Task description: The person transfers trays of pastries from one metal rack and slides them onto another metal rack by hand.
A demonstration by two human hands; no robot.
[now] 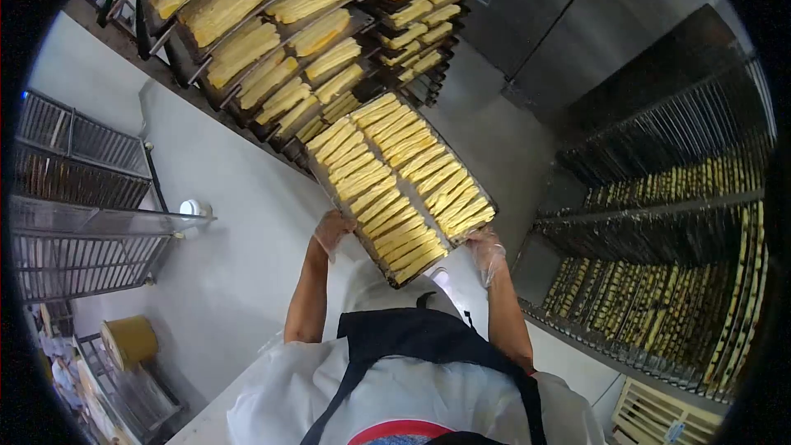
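Between my two hands is a dark baking tray (pixel 360 235) carrying two rows of pale yellow dough sticks (pixel 381 208). My left hand (pixel 334 231), in a clear plastic glove, grips the tray's left edge. On the right corner side, my right hand (pixel 484 249), gloved the same way, holds the other edge. The fingers of both hands are partly hidden by the tray. The tray's far end lies close to a rack (pixel 198 72) stacked with more trays of yellow dough sticks, and I cannot tell whether it touches that rack.
To the right stand tall racks with dark trays (pixel 651 198), several holding small yellow pieces. Metal shelving (pixel 91 259) is at the left, near a yellow bucket (pixel 130 341) and a white container (pixel 191 208). A cream slatted crate (pixel 663 412) sits at lower right.
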